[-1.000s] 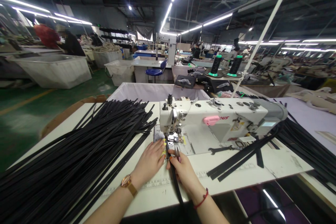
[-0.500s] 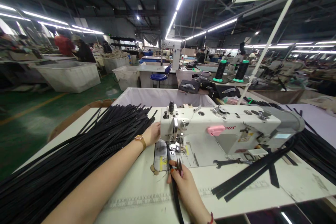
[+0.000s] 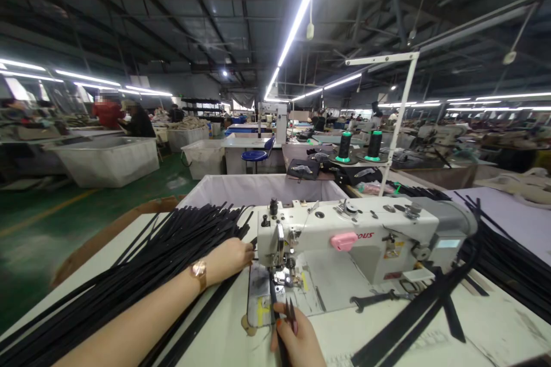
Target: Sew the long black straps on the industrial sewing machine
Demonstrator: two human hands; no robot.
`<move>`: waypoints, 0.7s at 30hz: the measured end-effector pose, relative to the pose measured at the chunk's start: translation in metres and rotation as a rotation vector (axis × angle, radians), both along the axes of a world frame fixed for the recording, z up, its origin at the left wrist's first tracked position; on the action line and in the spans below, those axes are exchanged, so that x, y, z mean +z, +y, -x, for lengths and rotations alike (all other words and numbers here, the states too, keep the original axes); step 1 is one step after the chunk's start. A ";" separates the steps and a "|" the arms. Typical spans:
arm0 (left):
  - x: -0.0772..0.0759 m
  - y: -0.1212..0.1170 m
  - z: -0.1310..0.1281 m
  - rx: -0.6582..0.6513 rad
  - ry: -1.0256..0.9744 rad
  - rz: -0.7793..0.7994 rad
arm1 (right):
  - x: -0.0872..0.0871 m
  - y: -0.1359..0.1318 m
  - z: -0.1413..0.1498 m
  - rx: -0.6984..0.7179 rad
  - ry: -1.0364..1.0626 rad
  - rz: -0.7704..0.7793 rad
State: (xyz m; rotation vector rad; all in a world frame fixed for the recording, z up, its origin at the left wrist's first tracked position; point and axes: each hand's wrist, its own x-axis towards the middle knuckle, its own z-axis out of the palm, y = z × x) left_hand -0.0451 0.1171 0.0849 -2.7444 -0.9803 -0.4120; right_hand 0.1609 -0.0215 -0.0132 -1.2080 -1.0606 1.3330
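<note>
Pinching a black strip at the bottom centre of the frame, the right hand presses its thumb and fingers together on it, just below the needle area of a white sewing machine. The strip runs up from the bottom edge, through this grip, and on to the presser foot, so part of it shows above the fingers and part below. The same hand also holds a pair of snips, its 2 pointed blades rising above the fingers.

Left of the machine head, the left hand reaches over the right end of a large pile of black strips, its fingers curled near the strip ends; whether they close on a strip, I cannot tell. A wristwatch sits on that wrist.

A wrench lies on the table right of the stitching area, with loose black strips crossing the lower right. A pink piece sits on the machine's front. Behind it, right of centre, stand 2 thread spools. In the left background, 2 people are near a pale bin.
</note>
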 end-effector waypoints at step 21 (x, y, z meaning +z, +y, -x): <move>-0.057 -0.128 0.014 0.398 -0.561 0.088 | 0.076 -0.032 0.025 0.281 -0.139 0.138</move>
